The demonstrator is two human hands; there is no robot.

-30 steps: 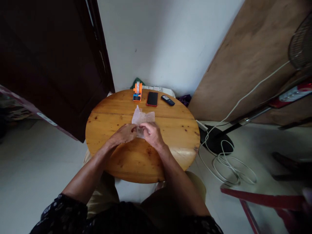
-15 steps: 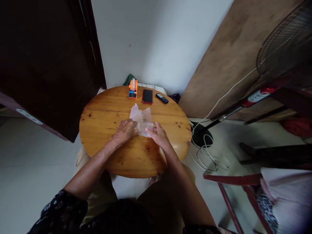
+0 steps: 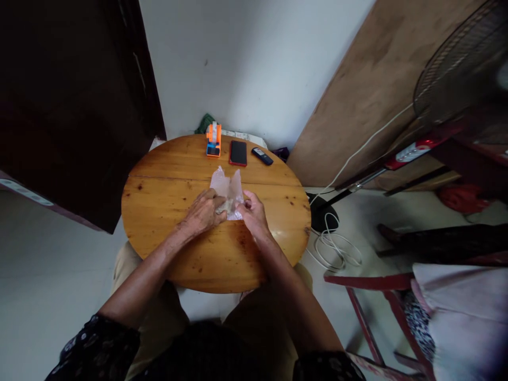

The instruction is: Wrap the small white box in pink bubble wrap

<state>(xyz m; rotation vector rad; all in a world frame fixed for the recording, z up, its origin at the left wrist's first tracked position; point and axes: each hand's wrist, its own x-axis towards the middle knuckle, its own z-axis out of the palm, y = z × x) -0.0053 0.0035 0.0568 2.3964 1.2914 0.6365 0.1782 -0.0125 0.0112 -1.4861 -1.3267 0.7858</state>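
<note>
A crumpled sheet of clear bubble wrap (image 3: pixel 227 185) lies on the round wooden table (image 3: pixel 159 211), its far corners standing up. My left hand (image 3: pixel 205 210) presses on its left side, fingers bent over a small pale object (image 3: pixel 225 207) that is partly hidden. My right hand (image 3: pixel 254 212) pinches the right edge of the wrap between thumb and fingers, folding it inward. The two hands are close together but apart.
Along the table's far side are an orange and blue tape dispenser (image 3: pixel 214 140), a dark phone with a red edge (image 3: pixel 238 153) and a small black handset (image 3: pixel 262 156). Right of the table stand a fan (image 3: pixel 408 153), coiled white cable (image 3: pixel 337 251) and a red chair (image 3: pixel 369 282).
My right hand has moved slightly inward and lifted the right side of the wrap, which is now narrower and more folded. The whole view has shifted a little.
</note>
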